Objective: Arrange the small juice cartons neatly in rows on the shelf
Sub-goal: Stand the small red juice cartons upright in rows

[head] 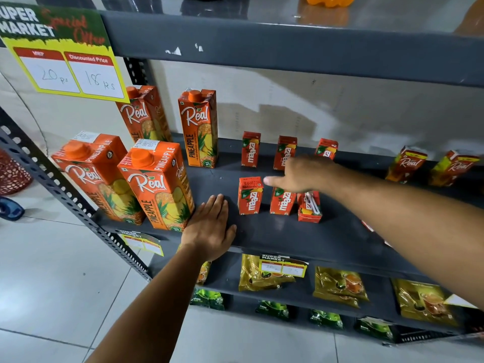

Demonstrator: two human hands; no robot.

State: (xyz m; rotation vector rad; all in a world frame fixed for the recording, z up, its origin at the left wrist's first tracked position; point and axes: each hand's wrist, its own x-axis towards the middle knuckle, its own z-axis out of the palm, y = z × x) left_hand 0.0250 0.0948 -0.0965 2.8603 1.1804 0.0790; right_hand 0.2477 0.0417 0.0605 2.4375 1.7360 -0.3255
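Fingers (269,181) of right hand (306,174) hover released over front-row cartons (251,195); left hand (209,226) flat on shelf (327,237). Best turn skewed 3rd carton (309,206) label-fwd, w/ even gaps.

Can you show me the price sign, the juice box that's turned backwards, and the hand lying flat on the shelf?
Price sign (65,52), head view, middle of its yellow card.
Backwards carton (309,206), head view, its straw side.
Left hand (209,226), head view, back of the hand.

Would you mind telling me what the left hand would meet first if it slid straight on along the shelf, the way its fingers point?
The left hand would probably meet nothing but bare shelf.
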